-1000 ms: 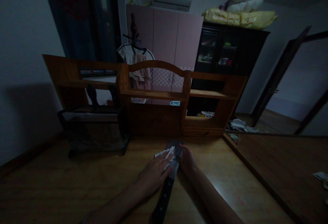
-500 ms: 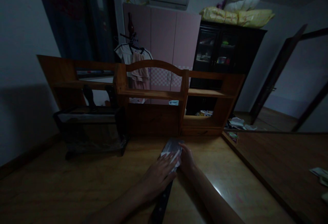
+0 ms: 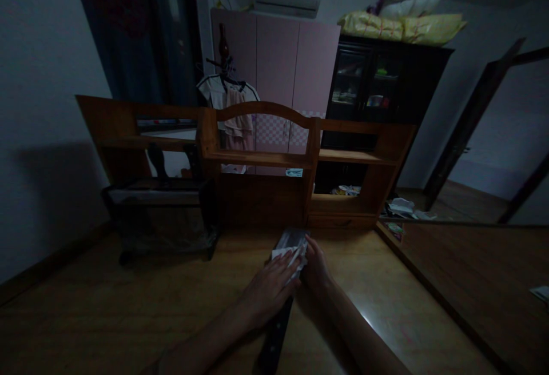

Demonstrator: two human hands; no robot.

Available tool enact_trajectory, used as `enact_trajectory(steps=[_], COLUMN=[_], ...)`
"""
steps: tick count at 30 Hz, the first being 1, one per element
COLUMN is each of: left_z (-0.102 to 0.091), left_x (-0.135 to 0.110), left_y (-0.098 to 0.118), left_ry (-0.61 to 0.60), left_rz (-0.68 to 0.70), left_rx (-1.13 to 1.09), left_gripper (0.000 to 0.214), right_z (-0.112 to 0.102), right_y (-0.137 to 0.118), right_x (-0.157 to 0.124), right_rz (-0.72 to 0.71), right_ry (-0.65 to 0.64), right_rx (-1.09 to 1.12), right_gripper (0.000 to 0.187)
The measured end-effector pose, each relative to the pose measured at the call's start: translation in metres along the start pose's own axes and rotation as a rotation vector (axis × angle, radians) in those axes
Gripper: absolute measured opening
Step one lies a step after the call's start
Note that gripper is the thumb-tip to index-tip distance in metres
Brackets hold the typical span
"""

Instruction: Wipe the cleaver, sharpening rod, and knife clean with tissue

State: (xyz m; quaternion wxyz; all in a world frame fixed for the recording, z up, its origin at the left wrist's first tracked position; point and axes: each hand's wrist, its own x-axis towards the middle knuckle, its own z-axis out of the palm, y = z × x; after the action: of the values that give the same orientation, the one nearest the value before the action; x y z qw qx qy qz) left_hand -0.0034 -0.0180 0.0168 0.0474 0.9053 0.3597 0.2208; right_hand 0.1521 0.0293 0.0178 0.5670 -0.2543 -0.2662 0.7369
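Note:
A large knife lies on the wooden desk [image 3: 128,318], its dark handle [image 3: 274,338] pointing at me and its wide blade [image 3: 291,239] pointing toward the shelf. My left hand [image 3: 268,290] lies over the blade, fingers pressing a crumpled white tissue [image 3: 292,257] onto the metal. My right hand [image 3: 315,265] rests against the blade's right side, fingers curled on its edge and touching the tissue. The room is dim, so fine detail of the fingers is hard to see.
A wooden shelf unit [image 3: 266,160] stands along the desk's back edge. A dark wire rack [image 3: 158,215] sits at its left. The desk's right edge [image 3: 412,272] drops to the floor. Behind are a pink wardrobe [image 3: 295,72] and a black cabinet [image 3: 381,83].
My left hand has slid the tissue a little farther along the blade, away from the handle. My right hand has stayed at the blade's side.

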Motion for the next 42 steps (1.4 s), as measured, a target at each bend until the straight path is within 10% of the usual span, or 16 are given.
enact_trajectory(steps=[42], left_z=[0.019], left_x=[0.002], left_y=[-0.057], left_ry=[0.168], left_rz=[-0.309], left_rx=[-0.125], left_gripper=[0.049], right_z=[0.022], right_y=[0.025], right_x=[-0.011], right_rz=[0.176], right_ry=[-0.240], right_rx=[-0.086], right_gripper=[0.037])
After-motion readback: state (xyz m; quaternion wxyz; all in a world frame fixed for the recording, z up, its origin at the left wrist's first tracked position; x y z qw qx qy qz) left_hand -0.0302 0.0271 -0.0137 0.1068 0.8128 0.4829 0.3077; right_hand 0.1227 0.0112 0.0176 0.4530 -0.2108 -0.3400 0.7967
